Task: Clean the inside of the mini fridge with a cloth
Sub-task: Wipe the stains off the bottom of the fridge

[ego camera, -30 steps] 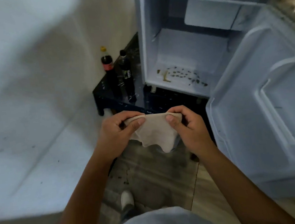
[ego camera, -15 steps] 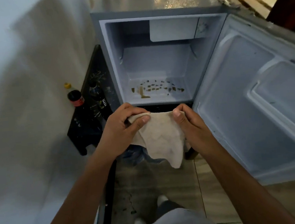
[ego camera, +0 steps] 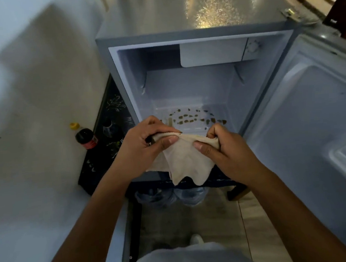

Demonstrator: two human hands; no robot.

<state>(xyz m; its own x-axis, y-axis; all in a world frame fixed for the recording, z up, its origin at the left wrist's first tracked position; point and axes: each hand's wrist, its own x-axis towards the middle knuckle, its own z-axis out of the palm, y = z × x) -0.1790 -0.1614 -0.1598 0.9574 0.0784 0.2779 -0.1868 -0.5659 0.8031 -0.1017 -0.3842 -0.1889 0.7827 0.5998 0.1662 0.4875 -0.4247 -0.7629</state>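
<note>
Left hand [ego camera: 142, 148]: grip closed, thumb and fingers pinching the cloth's upper left edge.
Right hand [ego camera: 226, 151]: grip closed on the upper right edge.
Cloth [ego camera: 183, 161]: beige, hanging between both hands, in front of the mini fridge [ego camera: 185, 88].
Fridge: door [ego camera: 313, 118] swung open right; brown spots [ego camera: 189, 118] on interior floor.
Table [ego camera: 105, 136]: dark, bottles [ego camera: 84, 136] left of fridge.
</note>
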